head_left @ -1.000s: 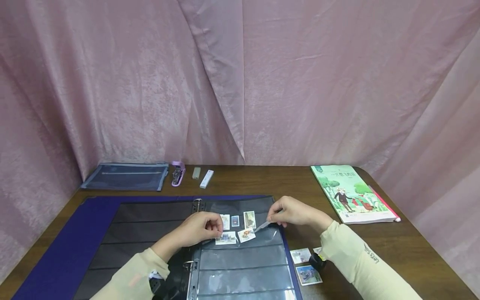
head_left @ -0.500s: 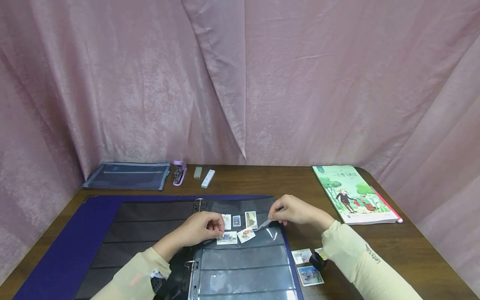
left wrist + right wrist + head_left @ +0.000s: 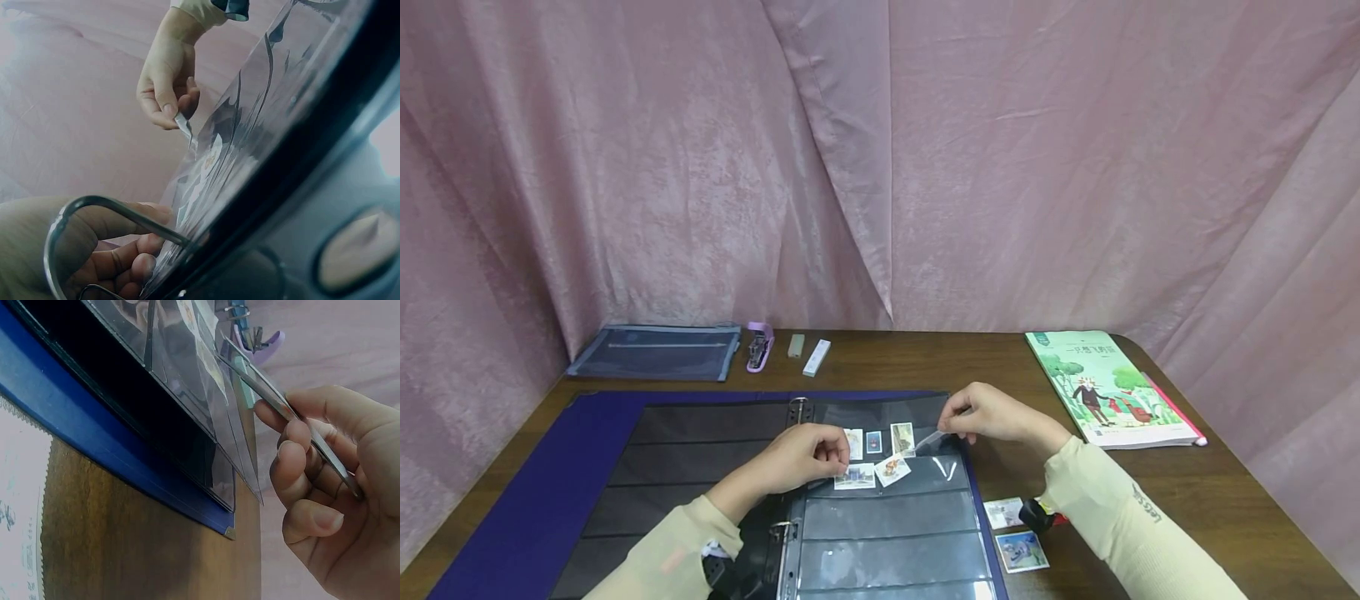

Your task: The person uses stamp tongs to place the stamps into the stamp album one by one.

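A stamp album [image 3: 520,492] lies spread out, its right page [image 3: 887,515] lined with clear pockets. Between thumb and fingers, my left hand [image 3: 801,457] pinches the clear plastic [image 3: 253,94] of the top pocket beside a building-picture stamp [image 3: 859,477]. Tweezers [image 3: 267,392] are held in my right hand [image 3: 992,414], pointing left, their tips near a tilted stamp [image 3: 892,471] with an orange picture. Above these, a tall stamp [image 3: 902,439], a small blue stamp [image 3: 873,442] and a pale stamp [image 3: 854,442] form a row.
Right of the album lie a pale stamp [image 3: 1003,512] and a blue picture stamp [image 3: 1022,552], near my right wrist. Along the back are a mesh pouch [image 3: 655,354], a purple stapler [image 3: 759,347], a small grey block [image 3: 795,346], a white box [image 3: 816,358] and a green book [image 3: 1105,392].
My right hand and the tweezers have shifted slightly up and away from the tilted stamp. The left hand keeps its place at the pocket.
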`<state>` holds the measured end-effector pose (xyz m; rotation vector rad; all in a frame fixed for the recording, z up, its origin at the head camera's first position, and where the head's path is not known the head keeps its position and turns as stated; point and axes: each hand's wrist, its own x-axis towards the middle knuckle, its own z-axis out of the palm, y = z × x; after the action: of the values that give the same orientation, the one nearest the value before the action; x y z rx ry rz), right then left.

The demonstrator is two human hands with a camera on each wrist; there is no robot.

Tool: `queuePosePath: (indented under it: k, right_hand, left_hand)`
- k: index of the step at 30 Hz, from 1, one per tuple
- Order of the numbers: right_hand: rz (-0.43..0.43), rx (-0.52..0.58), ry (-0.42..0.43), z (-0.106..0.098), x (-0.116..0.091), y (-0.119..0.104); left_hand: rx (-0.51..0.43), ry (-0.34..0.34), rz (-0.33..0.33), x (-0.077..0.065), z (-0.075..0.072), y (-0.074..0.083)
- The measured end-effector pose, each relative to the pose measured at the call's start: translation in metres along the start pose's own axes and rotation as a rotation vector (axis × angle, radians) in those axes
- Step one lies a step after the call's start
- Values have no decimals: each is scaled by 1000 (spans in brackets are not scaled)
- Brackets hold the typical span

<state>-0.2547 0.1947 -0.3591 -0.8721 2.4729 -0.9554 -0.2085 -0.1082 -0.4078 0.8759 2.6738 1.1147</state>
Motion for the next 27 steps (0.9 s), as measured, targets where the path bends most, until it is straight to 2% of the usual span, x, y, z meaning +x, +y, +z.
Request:
queuePosePath:
  k: [5, 10, 27]
  right_hand:
    - [-21, 18, -5, 4, 4, -1]
    - [-12, -13, -5, 7, 6, -1]
    - [-7, -46, -30, 6, 5, -8]
  left_hand:
    - [-2, 6, 9, 0, 0, -1]
    - [-7, 9, 23, 0, 0, -2]
    - [4, 5, 2, 0, 0, 0]
